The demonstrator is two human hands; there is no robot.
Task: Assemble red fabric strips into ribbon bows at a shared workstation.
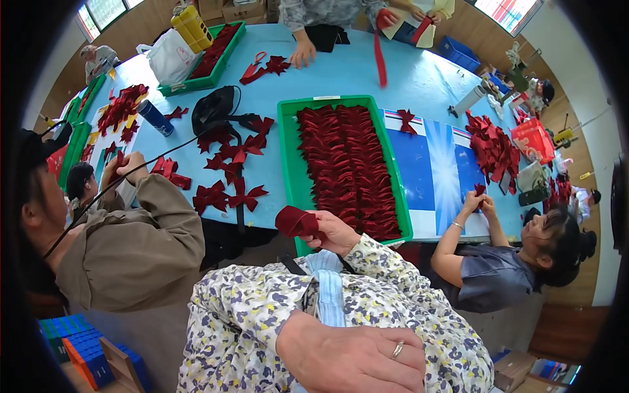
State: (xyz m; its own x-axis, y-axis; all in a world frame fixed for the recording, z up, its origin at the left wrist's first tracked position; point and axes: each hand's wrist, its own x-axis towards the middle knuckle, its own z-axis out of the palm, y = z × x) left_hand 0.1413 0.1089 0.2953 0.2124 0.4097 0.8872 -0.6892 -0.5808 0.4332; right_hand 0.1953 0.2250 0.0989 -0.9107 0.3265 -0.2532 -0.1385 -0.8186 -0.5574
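In front of my chest, my right hand (335, 234) pinches a folded dark-red ribbon (295, 221) between thumb and fingers, just off the near end of a green crate (286, 150). Dark-red ribbon bows (341, 167) fill that crate in packed rows. My left hand (367, 354) is close to the camera at the lower edge, its back showing and a ring on one finger. Its fingers look stretched out and I see nothing in them; the fingertips are partly cut off. Loose dark-red bows (229, 157) lie left of the crate.
The light-blue table (262, 65) also carries a blue bottle (155, 118), a black bag (215, 108), another green crate (216, 72) and a bow heap (491, 147). Co-workers sit close at left (131, 249) and right (485, 262); others work across the table.
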